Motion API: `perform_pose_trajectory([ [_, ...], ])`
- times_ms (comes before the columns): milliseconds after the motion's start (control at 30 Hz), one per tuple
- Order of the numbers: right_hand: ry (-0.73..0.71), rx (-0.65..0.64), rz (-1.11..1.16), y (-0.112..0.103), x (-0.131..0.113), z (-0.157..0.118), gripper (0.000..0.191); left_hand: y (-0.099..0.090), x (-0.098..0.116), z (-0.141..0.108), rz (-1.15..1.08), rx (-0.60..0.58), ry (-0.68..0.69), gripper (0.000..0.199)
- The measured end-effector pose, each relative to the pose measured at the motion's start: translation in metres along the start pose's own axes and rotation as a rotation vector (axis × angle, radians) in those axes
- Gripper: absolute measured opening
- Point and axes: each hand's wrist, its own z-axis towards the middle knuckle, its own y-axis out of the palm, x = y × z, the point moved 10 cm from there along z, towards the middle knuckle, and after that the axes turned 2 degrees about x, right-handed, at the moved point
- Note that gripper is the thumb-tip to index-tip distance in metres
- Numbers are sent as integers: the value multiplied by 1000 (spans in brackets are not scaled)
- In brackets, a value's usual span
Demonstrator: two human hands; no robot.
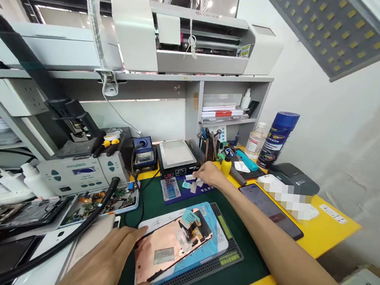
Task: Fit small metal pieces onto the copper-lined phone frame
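Observation:
A phone screen panel with a copper-coloured back (152, 255) lies at a slant on a blue and white box (219, 239). My left hand (108, 255) grips its left end, fingers at the upper corner and thumb at the lower one. A flex cable with a pale blue tab (189, 218) is on the panel's upper right part. Farther back, my right hand (211, 173) reaches down with fingertips together at several small white and blue pieces (190, 186) on a purple mat (174, 199). What its fingers pinch is too small to tell.
Behind the mat stands a hot plate (177, 154). A black hose (91, 218) crosses the left side over phone parts and a tray of circuit boards (103, 201). To the right are a phone (271, 208), a blue spray can (277, 139) and a yellow bottle (226, 165).

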Motion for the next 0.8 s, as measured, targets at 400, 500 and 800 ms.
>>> perform_pose_trajectory([
  [400,-137,298,-42,-54,-29,-31,31,-14,33,4,46,-110,132,36],
  [500,-167,324,-19,-59,-34,-39,30,-12,47,11,41,-167,170,19],
  [800,-206,361,-7,-63,-39,-47,30,0,91,30,280,-403,337,22],
])
